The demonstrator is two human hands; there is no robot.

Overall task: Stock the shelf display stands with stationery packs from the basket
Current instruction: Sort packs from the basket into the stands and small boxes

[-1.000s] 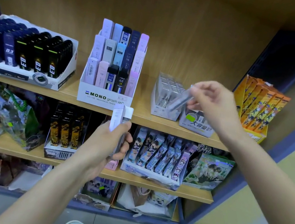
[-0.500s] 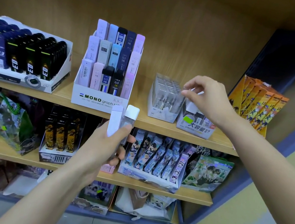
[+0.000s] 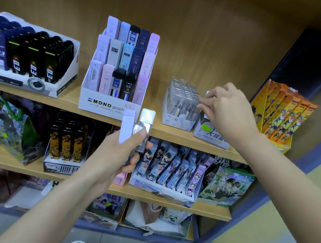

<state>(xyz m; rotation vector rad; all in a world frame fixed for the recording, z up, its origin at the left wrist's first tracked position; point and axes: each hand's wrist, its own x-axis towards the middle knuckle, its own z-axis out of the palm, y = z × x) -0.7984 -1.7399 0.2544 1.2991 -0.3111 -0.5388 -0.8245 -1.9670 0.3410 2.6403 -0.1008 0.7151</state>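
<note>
the left hand (image 3: 114,156) grips two spare packs (image 3: 132,129) upright just below the top shelf (image 3: 68,101), kept ready to feed, while the right hand (image 3: 227,111) sets curled fingertips at the clear display stand (image 3: 177,120), likely seating a pack, though i cannot tell if they pinch one.

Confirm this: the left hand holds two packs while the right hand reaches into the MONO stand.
Wrong stand. The head view shows the right hand by the clear-case stand, right of the MONO stand; the left hand does hold two packs.
</note>
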